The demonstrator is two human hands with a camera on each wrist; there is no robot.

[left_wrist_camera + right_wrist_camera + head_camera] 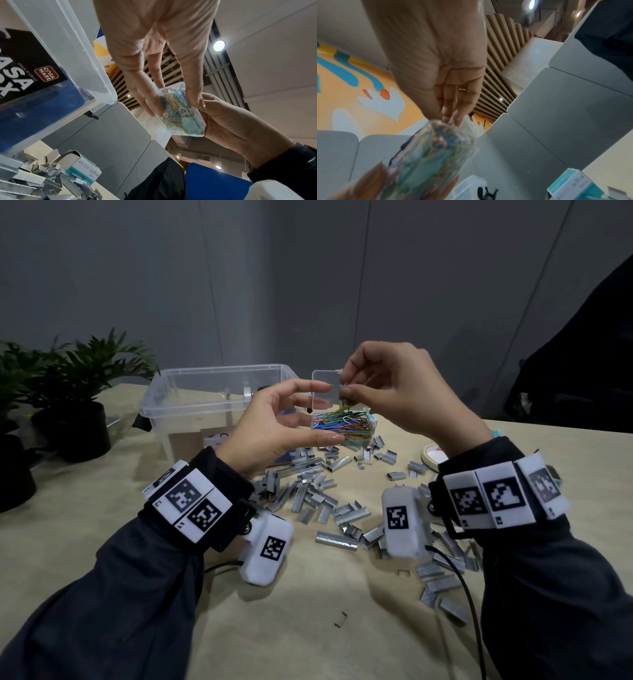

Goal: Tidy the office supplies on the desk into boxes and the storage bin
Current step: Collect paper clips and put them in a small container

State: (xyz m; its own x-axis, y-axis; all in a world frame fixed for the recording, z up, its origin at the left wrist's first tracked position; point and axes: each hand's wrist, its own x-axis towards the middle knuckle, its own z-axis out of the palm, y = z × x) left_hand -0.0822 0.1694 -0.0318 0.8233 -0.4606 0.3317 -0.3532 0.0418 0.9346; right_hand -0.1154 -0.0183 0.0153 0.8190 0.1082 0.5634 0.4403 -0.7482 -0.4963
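A small clear box [342,429] full of coloured paper clips is held up above the desk, its clear lid [324,390] standing open. My left hand [322,412] grips the box, thumb under it and forefinger against the lid. My right hand [345,392] pinches a few paper clips [348,405] just over the box's open top. From the left wrist the box [181,115] shows between the left fingers [145,102], with the right hand [226,121] beside it. The right wrist view shows the box [436,155] blurred under the right fingertips [452,117].
The clear storage bin [191,405] stands behind and left of the hands. Several loose staple strips [315,494] are spread over the beige desk. A teal staples box [84,167], a tape roll [432,456] and potted plants [78,392] are around.
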